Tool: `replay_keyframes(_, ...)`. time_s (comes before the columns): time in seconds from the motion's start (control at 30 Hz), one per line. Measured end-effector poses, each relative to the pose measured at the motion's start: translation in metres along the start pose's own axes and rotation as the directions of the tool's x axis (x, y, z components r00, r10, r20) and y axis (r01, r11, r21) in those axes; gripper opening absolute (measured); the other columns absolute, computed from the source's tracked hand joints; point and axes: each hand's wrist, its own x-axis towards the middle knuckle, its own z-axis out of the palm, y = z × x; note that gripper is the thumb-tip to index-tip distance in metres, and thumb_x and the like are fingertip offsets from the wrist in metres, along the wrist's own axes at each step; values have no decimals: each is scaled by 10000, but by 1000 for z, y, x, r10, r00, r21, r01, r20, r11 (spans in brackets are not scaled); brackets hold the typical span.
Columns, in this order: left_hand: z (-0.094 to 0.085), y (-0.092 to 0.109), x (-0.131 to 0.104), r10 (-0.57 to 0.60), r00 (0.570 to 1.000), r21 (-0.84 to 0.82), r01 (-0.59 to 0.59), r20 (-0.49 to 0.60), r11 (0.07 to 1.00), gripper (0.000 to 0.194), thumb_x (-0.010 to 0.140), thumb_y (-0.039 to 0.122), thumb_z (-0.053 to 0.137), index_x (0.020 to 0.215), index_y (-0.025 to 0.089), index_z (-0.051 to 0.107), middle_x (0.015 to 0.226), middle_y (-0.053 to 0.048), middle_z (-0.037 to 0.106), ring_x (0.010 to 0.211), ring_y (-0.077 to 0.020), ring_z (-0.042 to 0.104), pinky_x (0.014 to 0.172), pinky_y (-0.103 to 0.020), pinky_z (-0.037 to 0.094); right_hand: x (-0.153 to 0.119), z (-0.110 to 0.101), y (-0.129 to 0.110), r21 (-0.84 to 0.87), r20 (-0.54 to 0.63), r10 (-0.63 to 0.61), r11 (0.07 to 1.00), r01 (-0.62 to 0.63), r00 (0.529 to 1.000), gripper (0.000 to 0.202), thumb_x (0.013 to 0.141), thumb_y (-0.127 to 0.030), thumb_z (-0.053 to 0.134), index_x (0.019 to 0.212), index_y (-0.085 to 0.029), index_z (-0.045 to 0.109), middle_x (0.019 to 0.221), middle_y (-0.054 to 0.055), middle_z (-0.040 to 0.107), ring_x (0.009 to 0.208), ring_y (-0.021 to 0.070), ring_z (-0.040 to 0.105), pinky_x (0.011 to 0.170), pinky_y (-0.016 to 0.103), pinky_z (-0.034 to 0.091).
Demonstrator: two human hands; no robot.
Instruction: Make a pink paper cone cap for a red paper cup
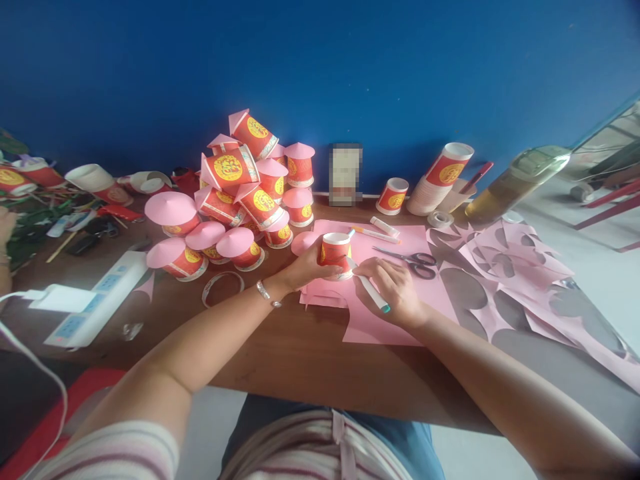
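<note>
My left hand (317, 261) is wrapped round a red paper cup (335, 248) with a yellow emblem, its open rim facing up. In my right hand (393, 287) is a slim white pen-like tool (371, 292) with a teal end. Its pale tip points at the cup's right side; whether it is a marker or a craft knife I cannot tell. Beneath both hands lies pink paper (390, 327). Black-handled scissors (413, 259) rest on it just beyond my right hand, along with an orange-marked white pen (373, 235) and a short white tube (385, 225).
Red cups with pink cone roofs (240, 243) are piled to the left. A power strip (107, 293) with a white charger (63, 298) lies nearer me. Rightward are a cup stack (440, 180), tape (441, 220), a bottle (517, 183) and pink offcuts (505, 260). Another person's arm (5, 247) shows far left.
</note>
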Motion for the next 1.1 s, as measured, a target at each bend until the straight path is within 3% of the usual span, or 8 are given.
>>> replay_keyframes(0.23,-3,-5,2,17,1000,-3,-17,-3,1000,657,716,346,897,1241,201,530,986,-38,655,878,-185,627,759,-314,514,2,1,-5,15,-13,-46,999,47,999,207,901,-62,597,1051,-203,586,822,40,699,684,172,660,627,295,539)
replay_keyframes(0.4,1,-1,0,20,1000,103,-19,-16,995,545,723,365,878,1138,197,567,954,-32,649,856,-189,615,756,-324,507,2,3,-6,18,0,-73,997,73,997,228,921,-77,587,1107,-208,601,868,53,720,726,185,684,656,307,557)
replay_keyframes(0.67,7,5,-2,13,998,172,-4,-56,985,629,692,347,890,1174,190,520,948,-17,606,871,-178,584,785,-328,509,4,1,-5,-10,23,-65,998,65,998,190,949,-85,561,1105,-188,598,881,76,724,729,191,689,637,308,553)
replay_keyframes(1.1,1,0,0,-13,999,55,15,-34,998,657,707,368,894,1212,189,513,942,-19,642,875,-184,616,771,-317,509,1,2,-3,-29,26,-56,998,57,998,203,923,-72,558,1073,-208,578,825,41,701,686,177,653,620,300,526)
